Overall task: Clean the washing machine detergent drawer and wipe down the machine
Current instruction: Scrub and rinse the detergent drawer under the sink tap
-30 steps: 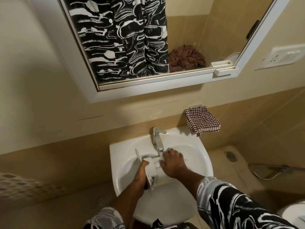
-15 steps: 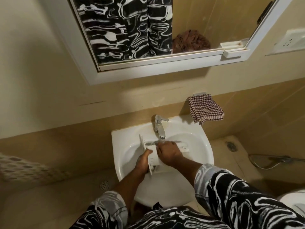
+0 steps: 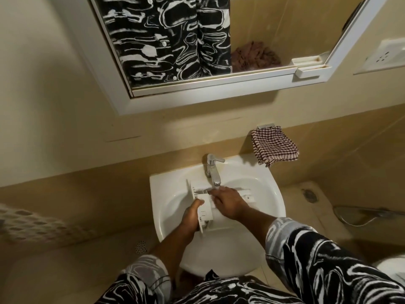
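- Here, the detergent drawer (image 3: 205, 210) sits in the sink (image 3: 271, 194), below the tap (image 3: 213, 172).
- Left hand (image 3: 191, 218): fingers clamped on the drawer's end; hold steady.
- Right hand (image 3: 230, 204): fingers spread flat inside; rub every compartment.

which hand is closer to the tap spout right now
Right. The right hand lies on the detergent drawer with its fingertips just below the tap spout. The left hand grips the drawer's near-left end, farther from the spout.
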